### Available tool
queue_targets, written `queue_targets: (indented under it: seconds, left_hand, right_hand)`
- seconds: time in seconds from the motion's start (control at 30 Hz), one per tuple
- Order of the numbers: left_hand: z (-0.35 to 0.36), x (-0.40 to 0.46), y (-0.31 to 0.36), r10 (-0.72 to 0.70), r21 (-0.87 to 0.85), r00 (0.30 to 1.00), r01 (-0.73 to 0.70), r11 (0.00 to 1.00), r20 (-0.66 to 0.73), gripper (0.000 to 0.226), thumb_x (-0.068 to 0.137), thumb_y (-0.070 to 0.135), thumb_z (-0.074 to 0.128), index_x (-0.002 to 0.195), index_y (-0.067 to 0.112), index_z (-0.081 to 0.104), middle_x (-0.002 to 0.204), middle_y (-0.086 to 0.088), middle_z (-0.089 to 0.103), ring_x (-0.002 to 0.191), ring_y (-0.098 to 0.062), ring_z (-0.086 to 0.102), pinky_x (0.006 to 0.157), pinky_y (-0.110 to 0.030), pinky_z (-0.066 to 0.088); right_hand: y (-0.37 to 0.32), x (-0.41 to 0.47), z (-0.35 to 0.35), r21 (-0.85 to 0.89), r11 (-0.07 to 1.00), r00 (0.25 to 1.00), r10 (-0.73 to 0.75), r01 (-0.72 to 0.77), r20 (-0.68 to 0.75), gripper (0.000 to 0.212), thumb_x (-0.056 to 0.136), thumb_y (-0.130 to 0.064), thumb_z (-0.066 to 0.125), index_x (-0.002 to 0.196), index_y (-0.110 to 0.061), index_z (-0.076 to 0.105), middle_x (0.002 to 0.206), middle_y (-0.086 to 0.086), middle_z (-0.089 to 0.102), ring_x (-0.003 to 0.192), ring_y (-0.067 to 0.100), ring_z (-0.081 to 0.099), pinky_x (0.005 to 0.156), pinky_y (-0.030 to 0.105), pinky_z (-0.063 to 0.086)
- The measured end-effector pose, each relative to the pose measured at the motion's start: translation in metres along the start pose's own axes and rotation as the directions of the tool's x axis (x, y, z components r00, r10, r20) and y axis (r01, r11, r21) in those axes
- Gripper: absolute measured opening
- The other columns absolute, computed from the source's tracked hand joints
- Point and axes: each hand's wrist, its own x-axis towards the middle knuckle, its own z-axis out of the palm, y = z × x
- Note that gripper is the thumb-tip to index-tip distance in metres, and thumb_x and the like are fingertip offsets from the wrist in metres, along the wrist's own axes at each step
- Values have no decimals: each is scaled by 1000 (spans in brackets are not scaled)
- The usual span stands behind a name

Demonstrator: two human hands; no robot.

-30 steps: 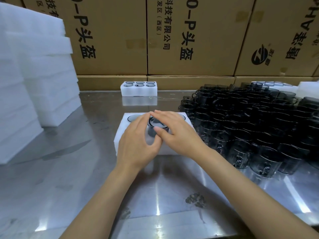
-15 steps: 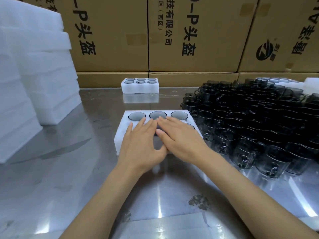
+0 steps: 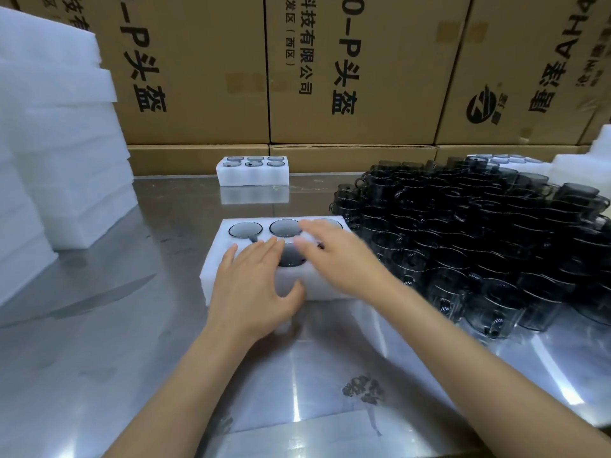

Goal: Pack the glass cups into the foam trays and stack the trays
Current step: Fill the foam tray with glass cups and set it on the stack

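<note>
1. Left hand (image 3: 253, 285) lies palm-down on the near left part of the white rectangular foam tray (image 3: 216, 256), fingers (image 3: 264, 251) straight and slightly fanned, tips resting on the foam, thumb reaching toward the tray's near edge. Nothing is pinched.
2. Right hand (image 3: 344, 256) is over the tray's right half, blurred; its fingers (image 3: 314, 231) look extended and loosely apart, pointing left across the holes. Whether they touch the foam or hover just above it, I cannot tell.
3. The tray sits flat on the shiny steel counter (image 3: 115, 325), in the middle of the view, just left of the mass of cups.
4. In the tray, smoky grey glass cups (image 3: 245, 230) sit sunk in round holes, rims about level with the foam; two in the far row show clearly, a third rim peeks behind the right hand, and one in the near row shows between the two hands.
5. To the right, a dense crowd of loose dark glass cups with handles (image 3: 479, 246) stands on the counter, touching one another.
6. Farther back, a second white foam tray filled with six cups (image 3: 253, 171) stands near the brown cardboard boxes (image 3: 347, 77).
7. At left, tall stacks of white foam slabs (image 3: 59, 143) rest on the counter.
</note>
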Motion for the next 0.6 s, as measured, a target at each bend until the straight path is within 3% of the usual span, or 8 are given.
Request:
queue_targets:
  seconds: [0.1, 0.23, 0.33, 0.43, 0.5, 0.57, 0.6]
  left_hand:
    - [-3, 1, 0, 22, -77, 996, -29, 997, -89, 60, 72, 43, 51, 124, 17, 58, 124, 6, 61, 115, -20, 55, 100, -35, 30]
    - [-5, 1, 2, 8, -169, 983, -39, 985, -183, 39, 76, 31, 57, 111, 17, 64, 111, 5, 64, 103, -21, 58, 87, -33, 41]
    - [-5, 0, 4, 33, -196, 976, -76, 978, -217, 19, 79, 17, 65, 97, 19, 66, 100, 7, 64, 93, -19, 57, 80, -32, 44]
    - [-5, 0, 6, 47, -208, 965, -103, 973, -259, 15, 78, 8, 67, 88, 19, 68, 90, 7, 63, 84, -19, 56, 73, -34, 44]
    - [-6, -1, 6, 48, -205, 960, -108, 973, -277, 14, 77, 7, 67, 87, 18, 68, 88, 7, 63, 82, -20, 56, 71, -34, 45]
    - [-6, -1, 5, 44, -203, 957, -106, 973, -286, 14, 77, 6, 67, 87, 17, 67, 87, 7, 62, 81, -19, 55, 69, -34, 45]
    - [-6, -1, 4, 41, -202, 956, -103, 974, -291, 15, 77, 6, 66, 87, 17, 68, 87, 7, 62, 81, -19, 55, 69, -34, 45]
  right_hand:
    - [20, 11, -48, -33, 989, 953, 129, -143, -275, 37, 93, -29, 51, 129, -22, 57, 132, -2, 58, 124, 19, 51, 102, 33, 41]
    - [66, 20, -119, -67, 898, 795, 349, -436, -496, 34, 89, -21, 53, 122, -22, 61, 121, 4, 64, 116, 26, 54, 93, 35, 43]
    - [102, 19, -149, -288, 695, 734, 509, -659, -450, 32, 89, -31, 54, 113, -11, 62, 117, 18, 59, 119, 37, 45, 91, 43, 44]
    - [124, 11, -150, -491, 519, 695, 653, -700, -301, 44, 92, -49, 51, 108, -9, 61, 128, 17, 51, 131, 35, 27, 98, 45, 34]
    - [131, 5, -145, -532, 481, 678, 685, -697, -268, 43, 92, -50, 52, 105, -10, 62, 115, 15, 53, 130, 33, 25, 95, 43, 32]
    - [135, 2, -141, -520, 491, 689, 657, -699, -306, 32, 93, -41, 55, 101, -12, 66, 91, 11, 52, 124, 32, 29, 88, 40, 31]
    - [135, 1, -140, -515, 497, 697, 637, -698, -330, 27, 93, -36, 56, 102, -13, 68, 89, 12, 52, 123, 32, 30, 86, 39, 30]
